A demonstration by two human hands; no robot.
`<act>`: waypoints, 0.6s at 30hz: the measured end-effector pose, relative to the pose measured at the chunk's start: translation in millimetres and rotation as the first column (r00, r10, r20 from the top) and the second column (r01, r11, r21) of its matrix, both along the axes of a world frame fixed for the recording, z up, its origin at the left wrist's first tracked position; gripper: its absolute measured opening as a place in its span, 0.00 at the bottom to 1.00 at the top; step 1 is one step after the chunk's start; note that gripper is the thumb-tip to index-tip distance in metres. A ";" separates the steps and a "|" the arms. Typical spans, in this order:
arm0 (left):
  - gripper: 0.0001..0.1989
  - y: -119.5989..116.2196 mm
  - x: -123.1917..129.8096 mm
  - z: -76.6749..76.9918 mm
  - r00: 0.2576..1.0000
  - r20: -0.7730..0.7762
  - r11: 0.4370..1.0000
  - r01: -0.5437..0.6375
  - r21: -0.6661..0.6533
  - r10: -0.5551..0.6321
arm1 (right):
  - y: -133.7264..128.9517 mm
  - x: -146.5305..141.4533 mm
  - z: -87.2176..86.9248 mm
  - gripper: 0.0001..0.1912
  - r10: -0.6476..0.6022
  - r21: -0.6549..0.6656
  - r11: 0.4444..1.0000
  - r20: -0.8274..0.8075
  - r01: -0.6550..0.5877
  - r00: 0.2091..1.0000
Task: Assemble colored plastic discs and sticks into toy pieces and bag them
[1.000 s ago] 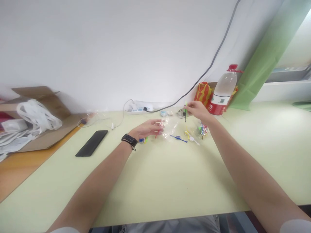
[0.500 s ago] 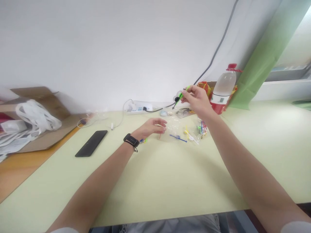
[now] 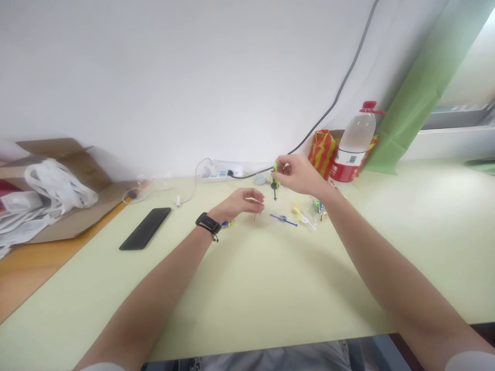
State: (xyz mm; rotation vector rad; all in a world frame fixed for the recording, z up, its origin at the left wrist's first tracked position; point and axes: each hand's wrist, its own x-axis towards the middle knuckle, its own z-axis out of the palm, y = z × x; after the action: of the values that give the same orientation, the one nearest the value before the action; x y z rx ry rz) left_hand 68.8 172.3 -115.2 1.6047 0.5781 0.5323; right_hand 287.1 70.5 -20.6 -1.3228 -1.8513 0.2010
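The upper part of a green-and-black piece (image 3: 275, 186) is pinched between the thumb and fingers of the right hand (image 3: 299, 174). It is held roughly upright above the tabletop (image 3: 282, 288), its dark arrow-shaped end pointed down from the fingertips. The left hand (image 3: 240, 203) is held low beside it, fingers curved; a thin reddish tip (image 3: 254, 217) is seen under them, but whether it is gripped cannot be told.

Below the right hand, a blue piece (image 3: 283, 220) and a yellow-and-white piece (image 3: 304, 217) are laid side by side, with a colourful bundle (image 3: 320, 207) partly covered by the right forearm. Small blue-and-yellow pieces (image 3: 228, 224) are half hidden by the left wrist.

Bare tabletop is left between the forearms, down to the near edge. Behind the hands, space is bounded by a power strip (image 3: 221, 171), a grey cable (image 3: 335, 103) and the wall (image 3: 185, 77); to the right stands a bottle (image 3: 352, 144). At the left, a black slab (image 3: 145, 229) is set apart, and an open cardboard box (image 3: 83, 167) is cut off by the frame. The green-and-black piece's upper end is obscured by fingers.
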 end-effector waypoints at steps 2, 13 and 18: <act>0.21 0.8 -1.2 -0.2 1.000 0.000 1.000 0.023 0.019 -0.023 | 1.8 1.0 -1.2 0.07 -0.012 0.016 1.000 0.025 0.011 1.000; 0.21 -3.2 -0.6 5.6 0.987 -0.052 0.988 0.152 0.010 -0.151 | 0.9 3.2 -1.8 0.05 0.096 -0.064 0.994 0.132 -0.088 0.987; 0.26 -12.3 2.0 3.4 0.968 -0.109 0.973 0.219 -0.069 -0.226 | 2.8 7.5 -2.5 0.06 0.107 -0.061 0.993 0.152 -0.099 0.983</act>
State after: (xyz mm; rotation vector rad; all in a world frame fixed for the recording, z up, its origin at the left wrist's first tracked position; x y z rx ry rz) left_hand 70.7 160.0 -111.7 1.6293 0.4873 0.2542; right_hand 294.6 73.3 -23.1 -1.3115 -2.0605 0.2084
